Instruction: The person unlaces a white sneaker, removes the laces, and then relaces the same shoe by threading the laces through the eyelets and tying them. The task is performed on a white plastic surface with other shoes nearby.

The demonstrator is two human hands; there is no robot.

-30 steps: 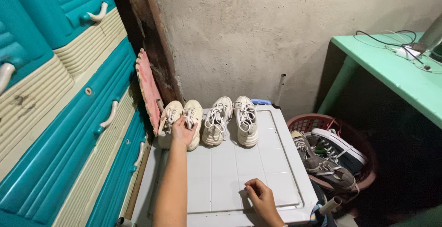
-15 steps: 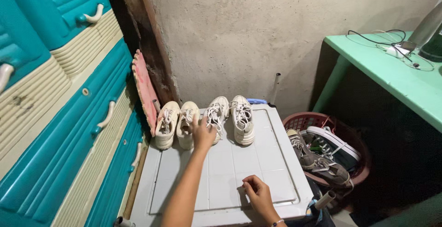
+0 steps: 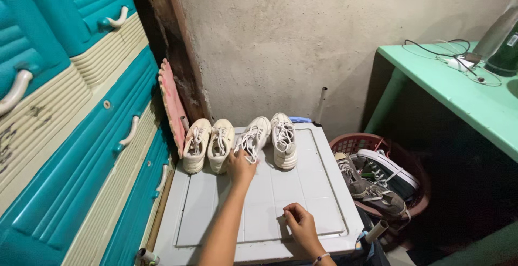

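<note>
Fingers of the left hand (image 3: pixel 241 164) are closed on the toe end and laces of a white sneaker (image 3: pixel 254 138), the third from the left in a row of four. The sneaker is seen lying slightly tilted, toe toward the hand, its heel toward the wall. The left forearm is stretched forward across the white lid.

Fingers of the right hand (image 3: pixel 300 226) are curled together, tips pressed down on the white lid (image 3: pixel 302 185) near its front edge; nothing is seen held in them. A thin band is noted at the right wrist.

Just beside the held sneaker, on its right, a second white sneaker (image 3: pixel 284 140) is set upright, toe toward the viewer. To the left, a pair of cream sneakers (image 3: pixel 209 145) is stood side by side, touching each other, close against a pink board (image 3: pixel 172 104) that is leaned on a dark wooden post.

All four shoes are carried at the back of the lid, near the grey concrete wall (image 3: pixel 302 39).

At left, a teal and cream plastic drawer cabinet (image 3: pixel 70 136) is recorded. At right, a red basket (image 3: pixel 359 143) is seen holding dark sneakers (image 3: pixel 377 179) with white laces. Beyond it, a green bench (image 3: pixel 458 96) is noted, with a thin cable lying on it.
</note>
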